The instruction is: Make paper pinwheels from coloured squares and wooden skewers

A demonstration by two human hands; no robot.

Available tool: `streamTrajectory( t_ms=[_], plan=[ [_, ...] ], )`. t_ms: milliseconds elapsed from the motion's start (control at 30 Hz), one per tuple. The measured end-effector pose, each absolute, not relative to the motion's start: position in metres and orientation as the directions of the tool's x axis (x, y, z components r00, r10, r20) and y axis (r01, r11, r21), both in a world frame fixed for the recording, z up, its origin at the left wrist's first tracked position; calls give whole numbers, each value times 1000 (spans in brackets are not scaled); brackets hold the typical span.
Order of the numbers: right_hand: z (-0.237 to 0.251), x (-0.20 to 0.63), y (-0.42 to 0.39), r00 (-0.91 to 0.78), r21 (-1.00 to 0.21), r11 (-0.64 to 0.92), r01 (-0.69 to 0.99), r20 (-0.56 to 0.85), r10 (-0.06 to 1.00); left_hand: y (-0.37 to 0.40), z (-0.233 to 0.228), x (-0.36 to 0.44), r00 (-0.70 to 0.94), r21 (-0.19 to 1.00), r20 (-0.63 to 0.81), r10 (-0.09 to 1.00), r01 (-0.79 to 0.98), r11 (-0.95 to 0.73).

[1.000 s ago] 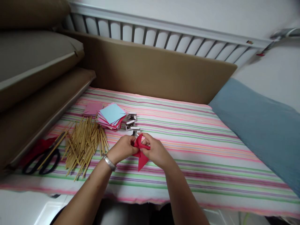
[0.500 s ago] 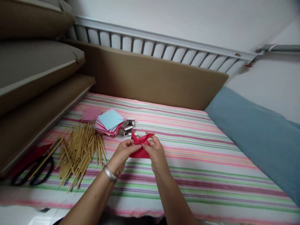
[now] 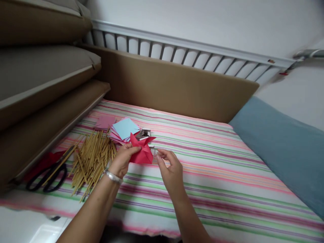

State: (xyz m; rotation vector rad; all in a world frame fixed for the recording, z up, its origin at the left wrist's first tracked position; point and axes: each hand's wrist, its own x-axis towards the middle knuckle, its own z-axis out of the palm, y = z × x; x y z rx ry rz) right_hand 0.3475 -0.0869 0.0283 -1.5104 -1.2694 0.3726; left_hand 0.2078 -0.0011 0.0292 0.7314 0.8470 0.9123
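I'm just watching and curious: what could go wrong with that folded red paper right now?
Only the left hand pinches the red paper pinwheel; the right hand is off it, so the folds might spring open. The bamboo sticks lie loose near the left wrist and could scatter if nudged.

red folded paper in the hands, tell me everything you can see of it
The red folded paper looks like thin craft paper folded into a pinwheel-like shape, with pointed flaps sticking up and to the right. It is lifted above the striped cloth, tilted toward the camera. The left hand pinches its left edge; the right hand is just right of it, fingertips close, and contact cannot be told. Its far side is hidden.
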Motion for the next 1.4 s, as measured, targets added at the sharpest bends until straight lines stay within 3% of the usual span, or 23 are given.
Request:
streamTrajectory(
  t_ms=[67,167,367,533,833,1033,1400],
  plan=[
    [29,346,-91,206,-700,255,667,502,840,4,33,201,337,823,-302,892,-381,422],
    [26,343,-92,-11,-549,352,758,529,849,6,35,197,344,816,-306,888,-386,430],
    [15,338,-87,-68,-452,360,816,543,837,5,28,200,392,822,-305,868,-351,448],
    [17,342,-86,-13,-494,369,787,586,810,5,28,200,402,832,-322,857,-312,459],
    [21,344,-85,153,-675,243,696,470,869,-1,24,209,402,886,-322,857,-191,422],
    [18,344,-83,242,-700,189,689,468,850,-10,25,217,471,884,-315,824,-169,435],
    [23,345,-82,236,-681,163,714,453,860,-8,24,215,560,852,-337,757,-161,498]
  ],
)
